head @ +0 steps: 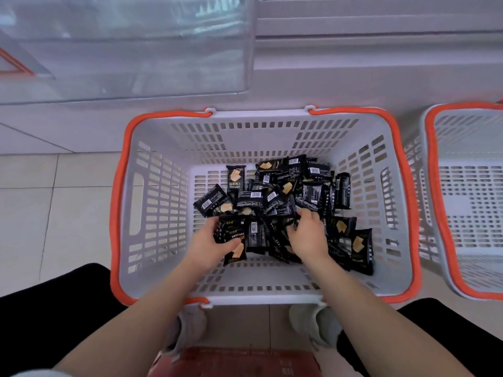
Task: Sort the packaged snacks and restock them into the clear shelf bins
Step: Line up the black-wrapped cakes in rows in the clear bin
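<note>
Packs (pixel 275 202): black foil-film sachets, "DRYCAKE" print, cracker pic, white barcodes, crimped end seals. Heaped loose in basket (pixel 163 148), mostly centre-right of floor, some face up, some back up, a few on edge against right wall.

Left hand (pixel 209 244): fingers curled round a small stack of packs at near-left of heap, thumb on top, clamped. Right hand (pixel 307 235): fingers curled down into heap, pinching packs near centre; exact number held – cannot tell, hidden under palm.

Handling, as judged: light, each pack prob. a few grams' feel; glossy film so slippery, stack likely to fan out and slide if squeezed only at edges. Contents prob. brittle crackers – no hard crushing. Best hold: across flat faces, thumb one side, fingers other, stack aligned; alt. pinch by crimped seal for singles. Film crinkly, air-puffed, gives a bit under pressure.

Basket: grey rigid plastic, slotted walls and floor, orange rim w/ handles folded down. 2nd basket (pixel 468 186) just beside on right, same make, no packs visible inside. Clear bin (pixel 122 50) up behind, glossy see-through sheet, rounded corner. Pale tile floor (pixel 40 200); grey shoes (pixel 315 327) close to near wall of basket.
</note>
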Demonstrator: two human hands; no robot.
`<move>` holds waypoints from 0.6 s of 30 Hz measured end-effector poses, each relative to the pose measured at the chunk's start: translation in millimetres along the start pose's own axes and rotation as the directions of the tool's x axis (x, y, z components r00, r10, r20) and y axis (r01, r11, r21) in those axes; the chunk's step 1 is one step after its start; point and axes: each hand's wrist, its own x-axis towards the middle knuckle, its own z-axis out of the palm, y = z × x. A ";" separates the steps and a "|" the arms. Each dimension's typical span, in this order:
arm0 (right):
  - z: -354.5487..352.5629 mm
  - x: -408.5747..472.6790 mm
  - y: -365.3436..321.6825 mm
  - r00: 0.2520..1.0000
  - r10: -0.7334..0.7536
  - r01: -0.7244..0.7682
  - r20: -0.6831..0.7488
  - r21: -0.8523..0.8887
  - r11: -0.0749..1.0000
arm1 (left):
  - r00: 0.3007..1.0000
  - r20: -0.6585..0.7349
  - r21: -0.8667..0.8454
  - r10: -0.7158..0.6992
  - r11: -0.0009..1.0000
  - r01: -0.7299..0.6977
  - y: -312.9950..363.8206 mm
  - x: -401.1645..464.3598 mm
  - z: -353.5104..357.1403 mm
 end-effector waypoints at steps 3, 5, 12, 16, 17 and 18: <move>4.1 10.1 9.2 0.985 -0.012 0.030 0.174 -0.102 0.994 | 1.000 -0.020 0.018 -0.023 1.000 0.023 -2.8 3.4 -4.9; 5.1 13.5 16.2 0.974 -0.046 0.091 0.221 -0.198 0.976 | 0.999 -0.027 0.013 -0.037 0.999 0.037 -4.9 6.5 -8.0; -6.9 2.5 12.6 0.924 -0.249 0.296 0.291 -0.132 0.946 | 1.000 -0.019 -0.093 -0.011 0.996 0.009 2.6 2.4 -19.2; -36.4 -21.2 -9.2 0.935 -0.141 -0.167 0.324 0.756 0.633 | 0.997 -0.051 -0.214 0.056 0.975 -0.066 19.9 -8.5 -29.4; -44.3 -28.2 -14.0 0.919 -0.165 -0.257 0.359 0.860 0.441 | 0.995 -0.058 -0.235 0.076 0.968 -0.088 25.6 -11.8 -32.2; -53.1 -35.3 -19.3 0.907 -0.193 -0.306 0.375 0.900 0.309 | 0.993 -0.059 -0.252 0.101 0.961 -0.113 31.7 -15.6 -34.8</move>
